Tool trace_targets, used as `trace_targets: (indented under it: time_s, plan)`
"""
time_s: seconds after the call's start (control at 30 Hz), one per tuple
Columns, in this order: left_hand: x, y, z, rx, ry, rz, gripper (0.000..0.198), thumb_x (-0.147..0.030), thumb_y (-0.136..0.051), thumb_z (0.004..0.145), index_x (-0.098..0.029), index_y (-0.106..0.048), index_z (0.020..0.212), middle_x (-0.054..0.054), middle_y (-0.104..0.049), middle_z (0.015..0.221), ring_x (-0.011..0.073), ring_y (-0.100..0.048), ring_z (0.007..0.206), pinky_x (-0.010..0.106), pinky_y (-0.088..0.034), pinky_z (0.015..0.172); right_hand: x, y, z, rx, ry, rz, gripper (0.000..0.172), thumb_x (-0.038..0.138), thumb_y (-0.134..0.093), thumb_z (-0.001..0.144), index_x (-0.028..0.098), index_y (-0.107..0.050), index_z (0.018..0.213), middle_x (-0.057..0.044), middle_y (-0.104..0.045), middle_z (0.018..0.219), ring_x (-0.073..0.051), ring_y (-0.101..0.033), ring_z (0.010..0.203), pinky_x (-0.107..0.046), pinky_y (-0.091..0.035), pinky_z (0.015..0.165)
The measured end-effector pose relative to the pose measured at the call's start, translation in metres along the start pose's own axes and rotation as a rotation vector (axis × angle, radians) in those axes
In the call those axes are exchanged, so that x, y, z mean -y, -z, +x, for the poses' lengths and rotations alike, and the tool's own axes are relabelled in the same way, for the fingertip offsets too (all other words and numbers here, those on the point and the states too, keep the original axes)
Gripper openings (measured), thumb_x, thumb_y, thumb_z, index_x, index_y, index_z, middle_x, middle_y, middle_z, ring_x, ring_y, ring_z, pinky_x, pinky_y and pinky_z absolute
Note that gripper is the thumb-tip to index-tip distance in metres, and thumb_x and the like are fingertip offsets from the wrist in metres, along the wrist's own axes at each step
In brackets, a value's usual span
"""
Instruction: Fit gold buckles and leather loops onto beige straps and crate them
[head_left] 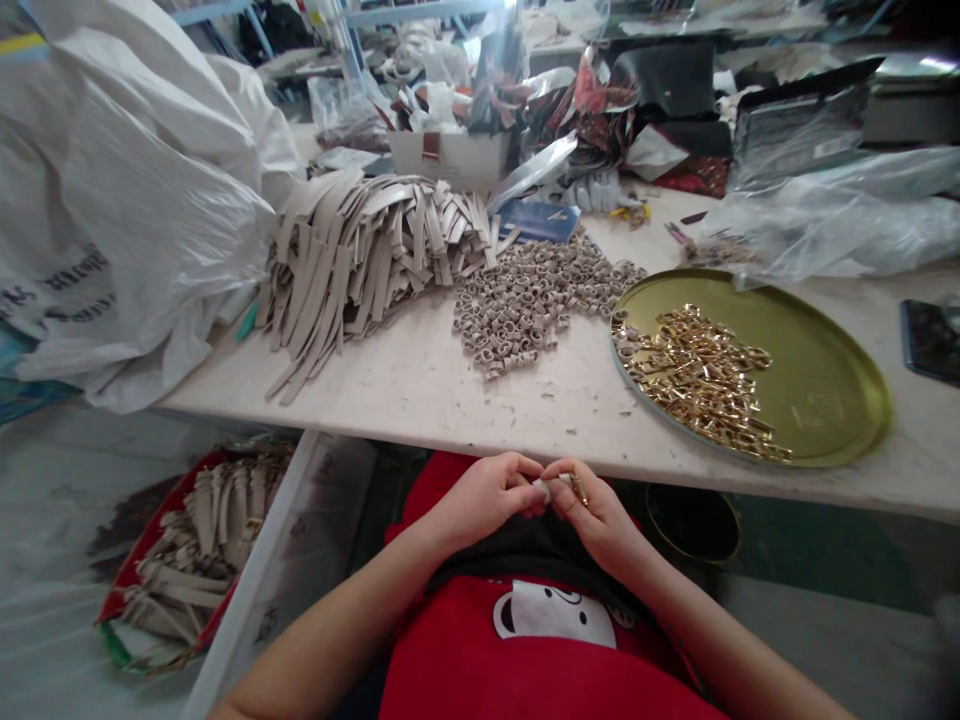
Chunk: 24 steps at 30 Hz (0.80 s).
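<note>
Pinching a pale piece [542, 490] just off the table [420, 385]

The left hand [491, 497] and right hand [592, 508] met at the fingertips, both closed around the pale piece, while the right also gripped a gold-coloured clasp [577, 488]. How firmly they held, I could not tell. Both parts were below the table's near edge, so a slackened pinch could have dropped them out of easy reach. Farther out, pale loops [517, 300] lay heaped up to the rim of the round tray [832, 370]; a knock there could have mixed more of them with the gold pieces [697, 370]. Left of the loops, flat strips [360, 250] overhung one another, liable to slide if tugged from underneath.
</note>
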<state>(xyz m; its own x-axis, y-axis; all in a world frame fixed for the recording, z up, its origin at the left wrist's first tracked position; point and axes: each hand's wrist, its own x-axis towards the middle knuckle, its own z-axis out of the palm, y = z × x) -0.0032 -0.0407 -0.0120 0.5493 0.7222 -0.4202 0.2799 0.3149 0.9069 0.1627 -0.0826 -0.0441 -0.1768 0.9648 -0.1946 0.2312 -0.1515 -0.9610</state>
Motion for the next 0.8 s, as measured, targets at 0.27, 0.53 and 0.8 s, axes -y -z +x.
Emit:
trace_targets:
  time_s: [0.27, 0.53, 0.8]
  plan:
    - [-0.007, 0.012, 0.010, 0.064, 0.039, 0.066, 0.037, -0.045, -0.051, 0.078, -0.011, -0.061, 0.085, 0.002, -0.062, 0.068, 0.0118, -0.057, 0.061, 0.021, -0.044, 0.058, 0.006, 0.011, 0.018, 0.076, 0.004, 0.116, 0.042, 0.048, -0.034, 0.088, 0.015, -0.052, 0.107, 0.004, -0.042, 0.055, -0.012, -0.041, 0.052, -0.025, -0.035, 0.050]
    - [-0.026, 0.026, 0.030, -0.016, -0.050, 0.451, 0.032, -0.038, -0.043, 0.083, -0.013, -0.062, 0.074, 0.002, -0.062, 0.066, 0.0107, -0.054, 0.059, 0.019, -0.038, 0.055, 0.008, 0.017, 0.052, 0.047, 0.086, -0.147, 0.047, 0.047, -0.031, 0.089, 0.017, -0.055, 0.115, -0.006, -0.067, 0.078, -0.019, -0.062, 0.071, -0.031, -0.049, 0.067]
    - [-0.041, 0.081, 0.073, -0.306, -0.245, 0.978, 0.032, -0.041, -0.041, 0.087, -0.020, -0.064, 0.086, 0.000, -0.066, 0.082, 0.0116, -0.058, 0.074, 0.018, -0.039, 0.063, -0.008, 0.043, 0.107, -0.209, 0.356, -0.760, 0.037, 0.041, -0.040, 0.085, 0.018, -0.063, 0.102, -0.011, -0.066, 0.099, -0.025, -0.060, 0.090, -0.040, -0.047, 0.079]
